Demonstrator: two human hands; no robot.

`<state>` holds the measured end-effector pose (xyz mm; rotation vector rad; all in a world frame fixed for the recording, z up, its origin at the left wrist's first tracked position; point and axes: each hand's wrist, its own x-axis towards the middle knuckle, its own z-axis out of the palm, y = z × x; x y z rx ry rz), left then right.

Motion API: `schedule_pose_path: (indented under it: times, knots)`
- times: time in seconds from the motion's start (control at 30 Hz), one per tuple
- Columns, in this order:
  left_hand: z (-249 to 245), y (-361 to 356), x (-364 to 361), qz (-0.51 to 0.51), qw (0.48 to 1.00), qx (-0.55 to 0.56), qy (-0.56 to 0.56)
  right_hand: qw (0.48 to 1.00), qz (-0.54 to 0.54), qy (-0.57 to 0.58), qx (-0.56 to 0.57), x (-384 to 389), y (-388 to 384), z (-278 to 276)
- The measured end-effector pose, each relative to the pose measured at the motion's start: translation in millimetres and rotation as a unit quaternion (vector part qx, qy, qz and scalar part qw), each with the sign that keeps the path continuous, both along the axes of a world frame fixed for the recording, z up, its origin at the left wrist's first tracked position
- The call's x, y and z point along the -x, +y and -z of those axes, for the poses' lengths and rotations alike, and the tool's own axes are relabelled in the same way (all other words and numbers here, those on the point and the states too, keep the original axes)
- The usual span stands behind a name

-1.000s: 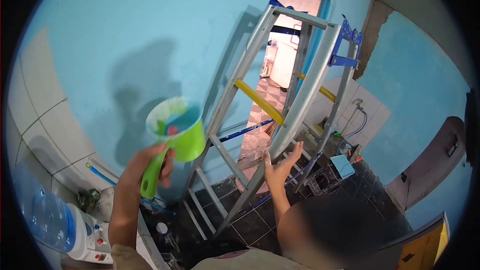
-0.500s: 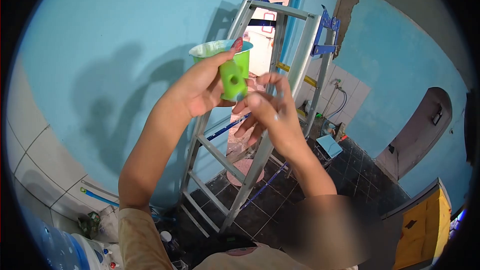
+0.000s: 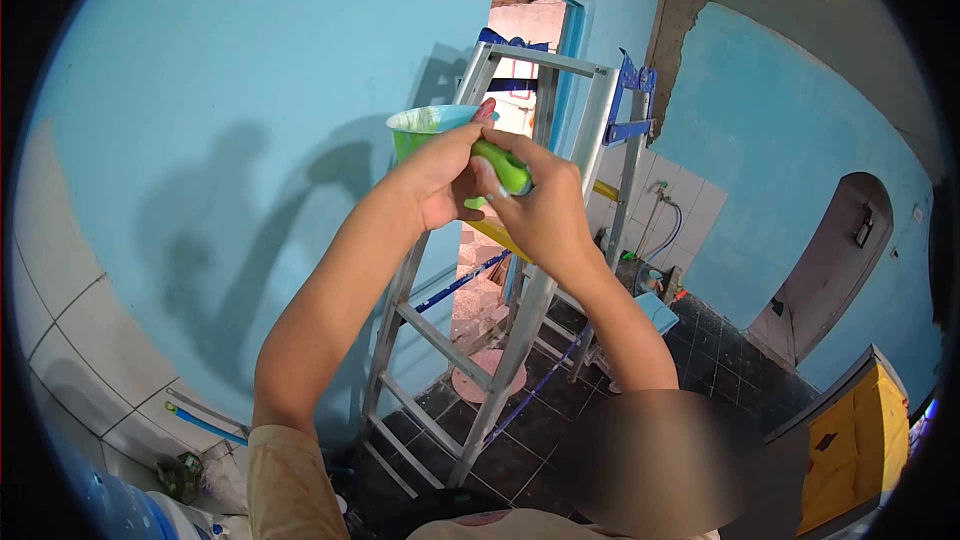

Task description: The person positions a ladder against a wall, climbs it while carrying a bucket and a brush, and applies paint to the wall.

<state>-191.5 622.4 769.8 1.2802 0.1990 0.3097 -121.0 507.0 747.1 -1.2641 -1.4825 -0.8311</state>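
Observation:
A green paint cup [image 3: 408, 144] with pale paint smeared inside its rim is held up at chest height before the ladder. My left hand [image 3: 445, 172] is closed around it from behind, with the thumb at the rim. A rounded green handle [image 3: 507, 170] shows on the near side of the cup. My right hand [image 3: 545, 195] is wrapped round this handle, thumb underneath and index finger on top, its fingertips close to my left hand. Bluish-white paint marks the right thumb. The left fingers are partly hidden behind the cup.
An aluminium stepladder [image 3: 520, 340] with blue top fittings stands just ahead, by an open doorway [image 3: 520, 25]. A light-blue wall [image 3: 250, 60] rises on the left. A yellow-covered thing [image 3: 850, 455] is at lower right, and a water jug [image 3: 110, 510] at lower left.
My right hand, open and apart from the green handle before, has closed on it. The handle has tilted from upright to slanting, and the cup has moved slightly in view.

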Motion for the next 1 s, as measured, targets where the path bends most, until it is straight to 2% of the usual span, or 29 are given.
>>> schedule_pose_path:
  times: [0.07,0.17,0.2,0.23,0.3,0.37,0.4,0.5,0.53,0.67,0.73,0.77,0.83,0.9,0.97,1.0]
  knots:
    - [-6,5,-3,0.031,0.999,0.005,-0.008,0.997,-0.004,0.074,0.016,-2,2,-7]
    - [-21,12,-10,0.083,0.996,-0.012,-0.002,0.993,-0.017,0.117,-0.004,-14,3,-31]
    - [-27,10,-7,0.088,0.995,0.012,-0.042,0.977,-0.099,0.187,-0.009,-19,7,-39]
    - [-31,8,-3,0.094,0.992,0.035,-0.081,0.977,-0.1,0.188,-0.009,-24,9,-50]
    - [-30,7,6,0.078,0.991,0.031,-0.104,0.975,-0.123,0.183,-0.019,-31,10,-74]
    - [-11,2,26,-0.004,0.986,-0.021,-0.164,0.978,-0.122,0.165,-0.039,-33,11,-98]
    - [5,7,37,0.011,0.981,-0.065,-0.181,0.978,-0.116,0.175,-0.015,-36,9,-110]
    - [70,25,70,0.029,0.981,-0.061,-0.183,0.984,-0.079,0.16,-0.02,-45,8,-149]
    - [99,36,79,0.034,0.98,-0.047,-0.188,0.984,-0.076,0.153,-0.053,-48,12,-161]
    - [202,61,130,-0.109,0.988,0.033,-0.108,0.982,-0.042,0.152,-0.104,-73,22,-202]
    - [253,69,159,-0.19,0.975,0.083,-0.084,0.982,0.089,0.122,-0.115,-88,28,-215]
    - [275,69,174,-0.231,0.965,0.106,-0.063,0.982,0.089,0.123,-0.11,-94,30,-217]
    - [312,66,203,-0.275,0.951,0.135,-0.039,0.971,0.194,0.081,-0.113,-108,38,-221]
    - [343,61,229,-0.33,0.932,0.149,0.023,0.972,0.189,0.082,-0.113,-131,47,-225]
    - [376,61,257,-0.356,0.92,0.162,0.035,0.964,0.233,0.066,-0.113,-154,55,-229]
    - [389,59,267,-0.38,0.908,0.17,0.045,0.962,0.223,0.098,-0.123,-163,59,-229]
